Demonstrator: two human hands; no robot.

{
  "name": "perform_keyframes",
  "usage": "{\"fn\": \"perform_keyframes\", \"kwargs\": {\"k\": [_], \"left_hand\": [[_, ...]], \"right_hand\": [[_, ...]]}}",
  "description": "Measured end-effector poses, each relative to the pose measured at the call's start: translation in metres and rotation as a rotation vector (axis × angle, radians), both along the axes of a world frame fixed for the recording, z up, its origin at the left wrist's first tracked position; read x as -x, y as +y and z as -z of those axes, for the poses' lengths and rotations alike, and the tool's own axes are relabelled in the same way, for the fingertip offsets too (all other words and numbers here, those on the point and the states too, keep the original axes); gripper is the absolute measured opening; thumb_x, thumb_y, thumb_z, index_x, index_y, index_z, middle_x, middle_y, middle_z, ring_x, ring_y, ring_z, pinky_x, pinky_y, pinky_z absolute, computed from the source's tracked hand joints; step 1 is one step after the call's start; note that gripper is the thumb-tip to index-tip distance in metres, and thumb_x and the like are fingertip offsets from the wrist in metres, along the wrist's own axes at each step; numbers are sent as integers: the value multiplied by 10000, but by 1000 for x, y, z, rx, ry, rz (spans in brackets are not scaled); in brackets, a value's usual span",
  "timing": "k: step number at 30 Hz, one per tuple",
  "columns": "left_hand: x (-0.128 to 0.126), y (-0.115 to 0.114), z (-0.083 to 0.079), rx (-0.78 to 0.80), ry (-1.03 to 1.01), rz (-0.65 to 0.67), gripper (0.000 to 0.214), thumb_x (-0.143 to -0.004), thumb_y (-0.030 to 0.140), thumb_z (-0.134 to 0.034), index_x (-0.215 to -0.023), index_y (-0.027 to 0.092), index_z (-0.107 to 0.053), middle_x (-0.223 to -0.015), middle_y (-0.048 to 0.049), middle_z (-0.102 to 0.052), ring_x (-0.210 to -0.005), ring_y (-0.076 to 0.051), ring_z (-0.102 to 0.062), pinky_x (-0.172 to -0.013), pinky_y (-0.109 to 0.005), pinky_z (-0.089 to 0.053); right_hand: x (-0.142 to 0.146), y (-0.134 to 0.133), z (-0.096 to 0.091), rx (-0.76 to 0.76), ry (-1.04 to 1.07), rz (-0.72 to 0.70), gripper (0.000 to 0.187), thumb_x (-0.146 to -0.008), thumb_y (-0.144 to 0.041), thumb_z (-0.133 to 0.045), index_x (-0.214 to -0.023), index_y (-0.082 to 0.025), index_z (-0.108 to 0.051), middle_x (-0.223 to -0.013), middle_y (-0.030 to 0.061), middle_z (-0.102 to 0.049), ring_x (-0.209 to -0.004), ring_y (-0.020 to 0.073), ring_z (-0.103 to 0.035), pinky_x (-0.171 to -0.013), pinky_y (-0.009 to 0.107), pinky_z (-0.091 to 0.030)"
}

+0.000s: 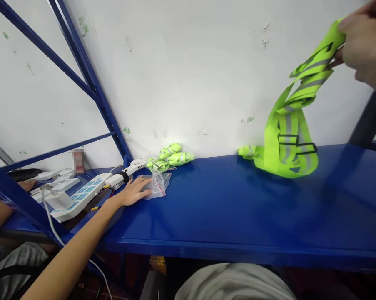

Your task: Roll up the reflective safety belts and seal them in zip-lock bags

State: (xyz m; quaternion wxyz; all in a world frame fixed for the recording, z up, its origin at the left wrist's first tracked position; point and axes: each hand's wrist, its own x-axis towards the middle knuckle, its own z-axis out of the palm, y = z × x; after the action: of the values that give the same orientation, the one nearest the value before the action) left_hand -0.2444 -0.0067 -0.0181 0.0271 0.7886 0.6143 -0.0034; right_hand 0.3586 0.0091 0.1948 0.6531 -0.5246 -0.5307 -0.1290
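Note:
My right hand [365,46] is raised at the top right, its fingers pinched on the top of a neon yellow reflective strap vest [289,137]. The vest hangs down and its lower end rests on the blue shelf [237,208]. My left hand [134,192] reaches out to the left and lies flat, fingers stretched, on a small clear zip bag [158,185]. Just behind the bag lie a few rolled neon yellow vests [170,157] against the white wall.
A white power strip [81,196] with a cable and a small white fan [134,164] lie left of the bag. Blue rack struts [90,79] cross the upper left. Another person's hand [27,184] and forearm show at the far left edge.

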Motion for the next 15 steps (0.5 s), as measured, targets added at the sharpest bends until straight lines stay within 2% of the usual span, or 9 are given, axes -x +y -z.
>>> {"fn": "perform_keyframes", "kwargs": {"k": [2, 4, 6, 8, 9, 10, 11, 13, 15], "left_hand": [[0, 1, -5, 1, -40, -7, 724, -904, 691, -335, -1510, 295, -361, -1610, -76, -287, -1510, -362, -155, -1174, -627, -140], [-1, 3, -11, -75, -104, -14, 732, -905, 700, -324, -1501, 278, -381, -1598, -84, -317, -1501, -354, -192, -1187, -575, -178], [-1, 4, -15, -207, -162, -47, 728, -926, 679, -273, -1501, 246, -378, -1575, -98, -358, -1473, -336, -268, -1185, -523, -225], [2, 6, -17, -341, -165, -177, 754, -935, 659, -212, -1488, 179, -394, -1518, -147, -427, -1411, -350, -366, -1148, -514, -285], [4, 6, -17, -384, -143, -270, 777, -929, 661, -195, -1452, 141, -441, -1463, -180, -482, -1363, -370, -419, -1118, -522, -316], [7, 6, -17, -403, -111, -357, 798, -919, 669, -183, -1380, 112, -522, -1385, -210, -545, -1305, -393, -473, -1083, -529, -346], [9, 6, -16, -397, -80, -426, 807, -908, 679, -177, -1264, 101, -614, -1289, -230, -605, -1240, -412, -522, -1046, -533, -372], [13, 5, -16, -351, -61, -487, 764, -890, 685, -199, -977, 128, -715, -1097, -233, -682, -1126, -428, -588, -974, -519, -416], [15, 5, -16, -334, -124, -519, 643, -884, 629, -259, -788, 157, -686, -975, -217, -701, -1059, -428, -615, -909, -490, -445]], "right_hand": [[13, -5, 2, 249, -10, 202, 476, -917, -485, -518, -1121, -109, -725, -999, 196, -727, -737, 206, -648, -545, 361, -342], [21, -1, 14, 473, -222, 241, 508, -904, -505, -510, -1066, -88, -751, -867, 167, -744, -720, 186, -646, -583, 358, -368], [25, 8, 39, 688, -545, 115, 503, -929, -450, -480, -1073, -45, -741, -829, 170, -751, -693, 152, -659, -655, 333, -409], [28, 18, 71, 904, -792, -182, 468, -935, -390, -518, -1157, -25, -708, -1029, 231, -738, -777, 166, -703, -692, 296, -440], [31, 21, 87, 926, -910, -318, 460, -915, -371, -575, -1216, -41, -688, -1176, 249, -692, -923, 203, -704, -733, 286, -455], [35, 23, 101, 938, -993, -385, 483, -887, -377, -629, -1255, -66, -672, -1249, 242, -660, -1049, 238, -676, -780, 287, -466], [42, 24, 112, 943, -1044, -409, 471, -897, -401, -619, -1248, -92, -679, -1267, 220, -656, -1085, 248, -662, -807, 294, -475], [60, 23, 122, 831, -1091, -326, 417, -932, -433, -539, -1164, -135, -717, -1260, 183, -663, -1053, 274, -664, -800, 340, -493], [82, 21, 121, 668, -1092, -200, 410, -946, -439, -467, -1124, -169, -719, -1268, 151, -653, -1033, 303, -654, -762, 381, -495]]}}
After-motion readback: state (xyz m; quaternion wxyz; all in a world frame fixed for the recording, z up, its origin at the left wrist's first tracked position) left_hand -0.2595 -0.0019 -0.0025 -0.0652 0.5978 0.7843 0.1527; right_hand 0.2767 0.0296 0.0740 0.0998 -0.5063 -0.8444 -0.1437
